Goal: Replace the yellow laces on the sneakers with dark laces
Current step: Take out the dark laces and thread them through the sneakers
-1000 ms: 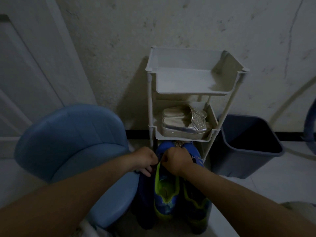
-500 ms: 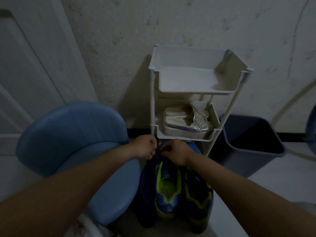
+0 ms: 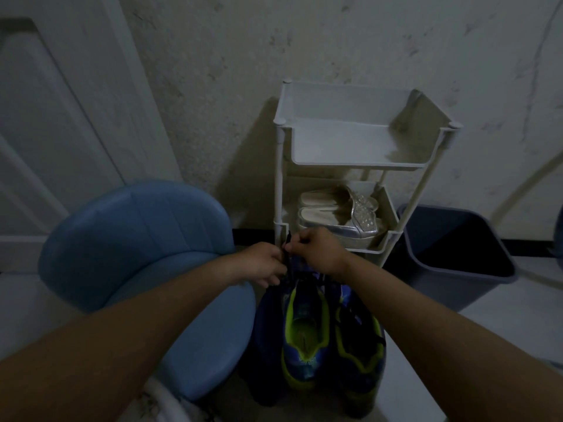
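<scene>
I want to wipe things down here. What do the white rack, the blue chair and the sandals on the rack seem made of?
White rack: likely moulded plastic, matte; thin one-piece trays on round posts.
Blue chair: padded, probably faux leather; smooth, faint sheen, panel seams.
Sandals: silvery synthetic soles with clear studded straps, probably vinyl; dim light leaves it open.

sneakers (image 3: 304,336) partly hidden, lace (image 3: 287,254) perhaps dark
</scene>
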A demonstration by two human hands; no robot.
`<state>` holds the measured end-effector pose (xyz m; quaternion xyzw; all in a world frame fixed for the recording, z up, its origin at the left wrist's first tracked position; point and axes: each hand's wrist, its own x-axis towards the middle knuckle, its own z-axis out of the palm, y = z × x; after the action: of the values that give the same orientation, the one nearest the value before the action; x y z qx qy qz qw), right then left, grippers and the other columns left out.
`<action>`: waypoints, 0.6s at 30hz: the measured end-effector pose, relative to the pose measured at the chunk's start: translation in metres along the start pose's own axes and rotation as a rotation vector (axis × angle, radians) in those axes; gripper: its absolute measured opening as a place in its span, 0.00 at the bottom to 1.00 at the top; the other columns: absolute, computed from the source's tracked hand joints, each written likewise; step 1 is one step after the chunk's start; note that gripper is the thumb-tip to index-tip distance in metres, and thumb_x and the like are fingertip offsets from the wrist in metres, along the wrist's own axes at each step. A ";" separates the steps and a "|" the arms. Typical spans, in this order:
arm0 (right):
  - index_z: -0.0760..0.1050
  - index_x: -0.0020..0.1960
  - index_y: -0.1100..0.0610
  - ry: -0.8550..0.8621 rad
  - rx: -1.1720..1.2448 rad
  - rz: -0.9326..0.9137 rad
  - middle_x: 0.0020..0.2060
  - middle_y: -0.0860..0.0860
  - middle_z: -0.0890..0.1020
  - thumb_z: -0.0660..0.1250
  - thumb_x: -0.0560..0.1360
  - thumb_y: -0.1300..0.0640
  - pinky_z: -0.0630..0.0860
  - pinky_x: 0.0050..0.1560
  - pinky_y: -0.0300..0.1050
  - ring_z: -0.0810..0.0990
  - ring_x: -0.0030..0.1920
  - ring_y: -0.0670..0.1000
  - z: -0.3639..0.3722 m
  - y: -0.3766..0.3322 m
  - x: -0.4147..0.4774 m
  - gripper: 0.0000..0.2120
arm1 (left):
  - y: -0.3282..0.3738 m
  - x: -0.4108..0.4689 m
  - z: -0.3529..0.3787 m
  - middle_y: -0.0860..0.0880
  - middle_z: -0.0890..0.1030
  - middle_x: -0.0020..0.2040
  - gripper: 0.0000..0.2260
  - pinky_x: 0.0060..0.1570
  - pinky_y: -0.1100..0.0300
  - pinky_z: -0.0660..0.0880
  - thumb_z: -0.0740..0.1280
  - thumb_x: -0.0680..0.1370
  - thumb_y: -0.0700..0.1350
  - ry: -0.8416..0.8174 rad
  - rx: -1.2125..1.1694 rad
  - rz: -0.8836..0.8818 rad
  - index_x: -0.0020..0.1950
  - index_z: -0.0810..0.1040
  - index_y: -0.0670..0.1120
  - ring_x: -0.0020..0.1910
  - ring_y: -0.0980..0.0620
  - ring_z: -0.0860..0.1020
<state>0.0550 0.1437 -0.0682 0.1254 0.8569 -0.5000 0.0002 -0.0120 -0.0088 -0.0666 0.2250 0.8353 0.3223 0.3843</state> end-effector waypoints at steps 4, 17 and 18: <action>0.80 0.38 0.60 -0.034 0.078 -0.016 0.32 0.53 0.80 0.69 0.77 0.60 0.74 0.38 0.42 0.78 0.33 0.47 -0.003 -0.002 0.000 0.09 | -0.001 -0.001 0.001 0.52 0.83 0.41 0.07 0.40 0.60 0.79 0.67 0.79 0.47 -0.010 0.016 0.051 0.42 0.78 0.47 0.40 0.54 0.83; 0.83 0.51 0.61 -0.137 -0.067 0.065 0.40 0.51 0.83 0.69 0.77 0.58 0.73 0.30 0.31 0.78 0.28 0.42 -0.008 -0.007 -0.009 0.07 | 0.023 0.001 -0.015 0.40 0.83 0.41 0.11 0.34 0.58 0.77 0.68 0.79 0.46 0.539 -0.257 0.219 0.48 0.81 0.38 0.35 0.50 0.81; 0.83 0.51 0.61 -0.138 -0.069 0.064 0.40 0.52 0.83 0.69 0.77 0.58 0.73 0.29 0.31 0.78 0.28 0.41 -0.008 -0.006 -0.008 0.08 | 0.023 0.001 -0.014 0.40 0.83 0.41 0.10 0.34 0.58 0.77 0.68 0.79 0.46 0.533 -0.267 0.222 0.47 0.81 0.39 0.34 0.51 0.81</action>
<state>0.0627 0.1455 -0.0580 0.1179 0.8670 -0.4776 0.0798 -0.0202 0.0023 -0.0438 0.1702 0.8271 0.5168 0.1407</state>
